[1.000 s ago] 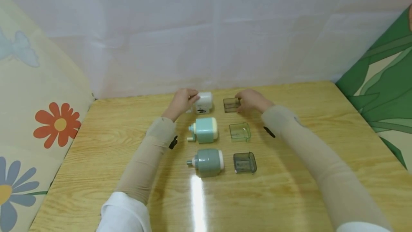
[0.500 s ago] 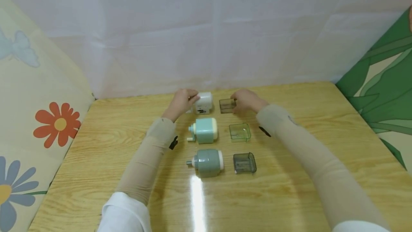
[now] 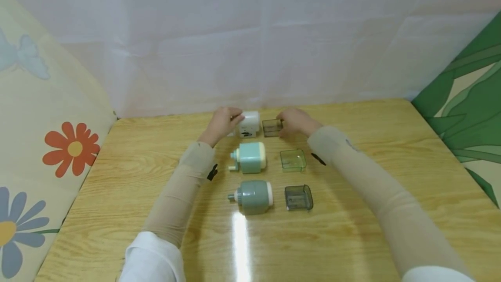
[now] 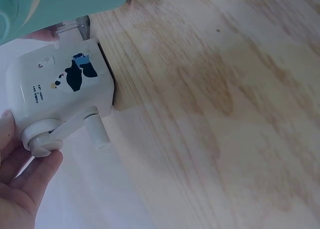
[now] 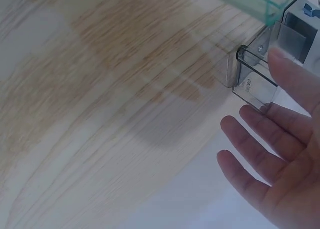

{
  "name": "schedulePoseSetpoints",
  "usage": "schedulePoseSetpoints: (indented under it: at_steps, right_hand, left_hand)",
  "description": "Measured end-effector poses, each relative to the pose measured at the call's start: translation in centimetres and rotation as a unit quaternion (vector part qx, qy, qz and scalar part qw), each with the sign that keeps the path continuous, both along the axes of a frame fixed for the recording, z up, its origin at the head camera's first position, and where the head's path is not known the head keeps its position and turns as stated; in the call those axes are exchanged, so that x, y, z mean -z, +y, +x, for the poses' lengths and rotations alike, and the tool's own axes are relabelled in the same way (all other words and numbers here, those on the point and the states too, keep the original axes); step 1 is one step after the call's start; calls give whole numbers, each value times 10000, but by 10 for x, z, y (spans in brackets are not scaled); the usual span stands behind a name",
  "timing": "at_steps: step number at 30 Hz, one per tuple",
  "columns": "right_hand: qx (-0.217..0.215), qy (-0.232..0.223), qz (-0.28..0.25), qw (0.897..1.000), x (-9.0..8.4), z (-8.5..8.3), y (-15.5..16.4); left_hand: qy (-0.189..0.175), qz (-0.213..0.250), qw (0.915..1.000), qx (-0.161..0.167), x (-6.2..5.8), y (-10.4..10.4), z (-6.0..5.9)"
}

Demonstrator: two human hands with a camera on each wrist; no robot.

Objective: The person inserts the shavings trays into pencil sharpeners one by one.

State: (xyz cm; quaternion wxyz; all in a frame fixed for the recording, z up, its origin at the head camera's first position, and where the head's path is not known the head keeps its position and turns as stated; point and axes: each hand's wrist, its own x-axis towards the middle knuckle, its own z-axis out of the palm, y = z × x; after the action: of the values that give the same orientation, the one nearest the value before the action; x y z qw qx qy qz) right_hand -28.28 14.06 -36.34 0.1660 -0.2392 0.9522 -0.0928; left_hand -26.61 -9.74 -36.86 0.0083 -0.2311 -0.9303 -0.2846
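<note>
At table's far edge, left hand gripping white sharpener, right hand pinching clear drawer

White sharpener: left end covered by the left hand in the head view; printed label too small to read.
Smoky drawer: right end hidden behind the right hand; whether the fingers grip it or only touch it cannot be told.
Mint sharpener: cut off by the top edge in the left wrist view.
Green drawer: only a corner shows, right wrist view.
Bench: near edge out of frame.
</note>
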Motion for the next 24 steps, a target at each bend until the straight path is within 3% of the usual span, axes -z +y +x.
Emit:
schedulePoseSetpoints:
  at_steps: [14,24]
  right_hand:
    - [-264,187,128,9994,-2,-2,-9]
    - [-88,89,49,9999,0,-3,-14]
  left_hand:
    - [-57,50,9999,-83,0,1,0]
    - [-33,150,9999,-36,0,2,0]
